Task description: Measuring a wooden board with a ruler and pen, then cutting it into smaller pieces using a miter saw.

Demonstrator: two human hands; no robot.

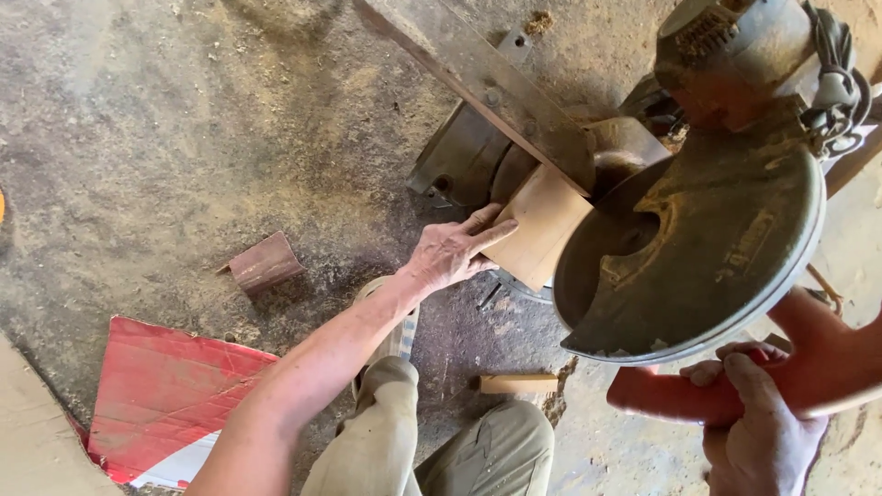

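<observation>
The pale, flat rectangular wooden block [544,234] is pinned against the rusty chop saw [698,248] by the left hand [452,253], fingers spread flat. The saw's red handle [735,390] is gripped tight by the right hand [758,432]. Stiff, light, dusty stock, best pressed down well clear of the blade.

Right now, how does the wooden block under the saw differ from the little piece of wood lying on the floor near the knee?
The wooden block is broad and sits on the saw's base against the fence, pressed by the left hand; the small wood piece is thin and narrow, and lies loose on the dusty floor, touched by nobody. The block lies at a slant in the picture; the small piece lies nearly level. Both are pale, bare wood.
</observation>
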